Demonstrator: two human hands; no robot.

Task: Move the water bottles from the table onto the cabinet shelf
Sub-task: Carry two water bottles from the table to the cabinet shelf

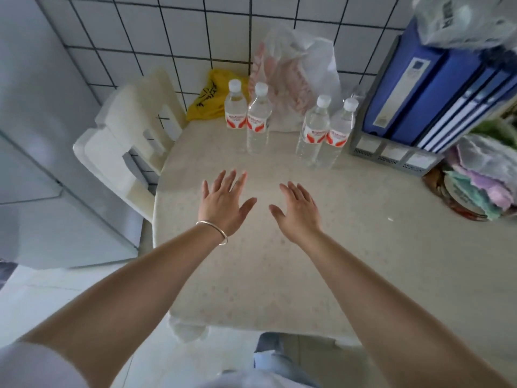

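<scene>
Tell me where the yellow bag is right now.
In the head view, the yellow bag lies at the table's far left corner against the tiled wall, just behind and left of the leftmost water bottle.

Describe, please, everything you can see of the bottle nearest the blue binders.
The bottle is clear plastic with a white screw cap and a red and white label around its middle. It looks full of water and sealed. It stands upright on the table, near the back edge, at the right end of four bottles. It is close against its neighbour bottle on the left; whether they touch is unclear. The binder rack stands just to its right. Neither hand touches it.
</scene>
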